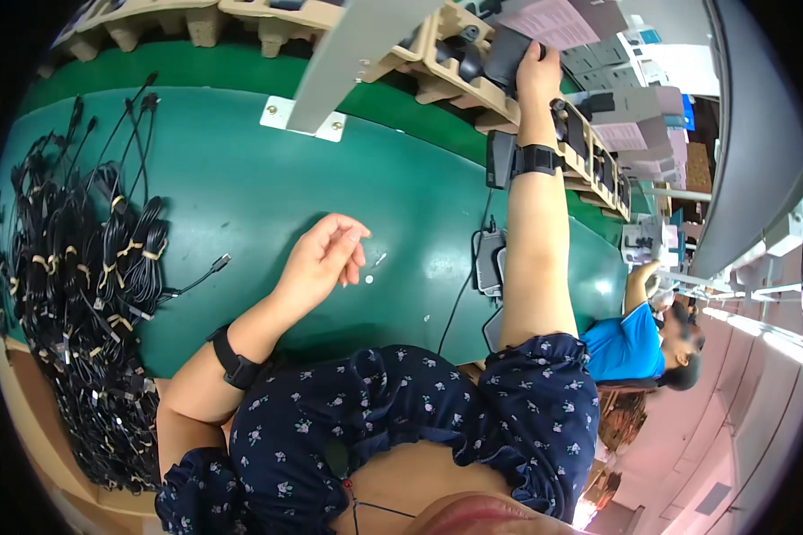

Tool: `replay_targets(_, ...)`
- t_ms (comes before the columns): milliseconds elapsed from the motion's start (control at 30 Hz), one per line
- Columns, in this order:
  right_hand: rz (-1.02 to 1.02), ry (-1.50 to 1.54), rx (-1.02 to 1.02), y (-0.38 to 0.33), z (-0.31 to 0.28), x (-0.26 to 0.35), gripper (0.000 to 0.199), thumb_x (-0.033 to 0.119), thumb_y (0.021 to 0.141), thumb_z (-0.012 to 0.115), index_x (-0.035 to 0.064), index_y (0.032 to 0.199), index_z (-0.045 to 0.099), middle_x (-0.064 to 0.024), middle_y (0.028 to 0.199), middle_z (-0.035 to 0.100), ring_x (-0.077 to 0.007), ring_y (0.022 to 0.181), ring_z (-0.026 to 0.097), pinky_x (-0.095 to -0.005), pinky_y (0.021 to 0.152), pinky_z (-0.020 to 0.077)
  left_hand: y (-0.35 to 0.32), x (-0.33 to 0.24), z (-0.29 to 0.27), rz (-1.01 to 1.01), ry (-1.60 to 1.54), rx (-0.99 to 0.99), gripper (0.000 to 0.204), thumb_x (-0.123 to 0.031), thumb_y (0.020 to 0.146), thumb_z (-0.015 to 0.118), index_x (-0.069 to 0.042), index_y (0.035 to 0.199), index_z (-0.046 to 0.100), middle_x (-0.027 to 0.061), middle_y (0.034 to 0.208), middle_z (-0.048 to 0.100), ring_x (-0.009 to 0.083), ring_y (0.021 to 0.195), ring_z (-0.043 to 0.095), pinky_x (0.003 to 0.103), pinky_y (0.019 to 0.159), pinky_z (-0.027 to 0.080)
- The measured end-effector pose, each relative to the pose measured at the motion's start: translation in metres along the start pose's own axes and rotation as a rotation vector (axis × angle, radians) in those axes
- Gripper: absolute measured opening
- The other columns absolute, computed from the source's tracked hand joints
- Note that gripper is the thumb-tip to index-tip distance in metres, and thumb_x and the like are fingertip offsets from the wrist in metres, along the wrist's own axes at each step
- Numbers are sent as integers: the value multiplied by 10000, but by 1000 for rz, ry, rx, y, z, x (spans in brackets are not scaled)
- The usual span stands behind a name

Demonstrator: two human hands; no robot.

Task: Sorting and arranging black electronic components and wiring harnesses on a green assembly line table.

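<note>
My right hand [539,78] is stretched far forward over a moulded cardboard tray [446,89]. Its fingers are closed on the edge of a dark grey, flat, box-like piece [511,55]; the fingertips are partly hidden. Black rounded parts [459,55] sit in the tray's hollows beside it. Above the green table my left hand [328,250] hovers with its fingers loosely bent and apart, nothing visible in them. Close by it lie a small white round bit [369,279] and a thin pale sliver [380,259]. Both wrists wear black straps.
Bundled black cables [89,241] are heaped along the left side. A grey metal post [339,67] is bolted to the green table [232,160]. Dark flat devices with a cable [489,263] lie right of centre. More trays and white boxes [620,116] line the far right, near a seated person in blue [629,343].
</note>
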State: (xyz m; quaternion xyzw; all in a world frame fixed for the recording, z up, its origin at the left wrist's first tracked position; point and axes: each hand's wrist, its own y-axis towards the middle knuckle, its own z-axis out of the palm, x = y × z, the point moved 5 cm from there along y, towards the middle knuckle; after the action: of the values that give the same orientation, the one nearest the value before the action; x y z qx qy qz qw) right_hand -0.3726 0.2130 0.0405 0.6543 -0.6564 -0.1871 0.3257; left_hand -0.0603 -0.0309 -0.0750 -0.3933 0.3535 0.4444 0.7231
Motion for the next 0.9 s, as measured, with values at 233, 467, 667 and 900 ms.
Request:
replay_targets(233, -287, -216, 87, -10, -2, -7, 268, 236, 820, 537, 34, 982, 605, -195, 968, 603, -375, 922, 553, -478, 805, 432, 11, 6, 3, 18, -41, 61, 188, -190, 958, 421, -38, 1003, 522, 36, 732, 564, 88, 560, 538, 211, 489, 423)
replay_targets(467, -396, 720, 37, -123, -89, 142, 143, 64, 840, 579, 19, 972, 551, -86, 901, 550, -179, 788, 516, -279, 720, 433, 12, 5, 3, 32, -20, 36, 170, -165, 948, 421, -36, 994, 521, 42, 710, 561, 92, 546, 534, 223, 483, 428)
replay_targets(667, -1189, 943, 775, -238, -127, 318, 325, 80, 775, 616, 75, 1095, 560, -84, 1079, 598, -278, 1018, 557, -385, 869, 449, 21, 15, 0, 193, 98, 34, 133, -107, 886, 457, -19, 825, 536, 66, 652, 563, 138, 493, 546, 283, 448, 440)
replay_targets(900, -1297, 732, 1005, -282, -105, 363, 401, 91, 704, 680, 64, 1080, 546, -61, 1114, 537, -248, 1053, 480, -353, 890, 420, 30, 26, 10, 194, 71, -8, 134, -109, 874, 459, -19, 819, 541, 65, 660, 569, 142, 501, 542, 296, 465, 444)
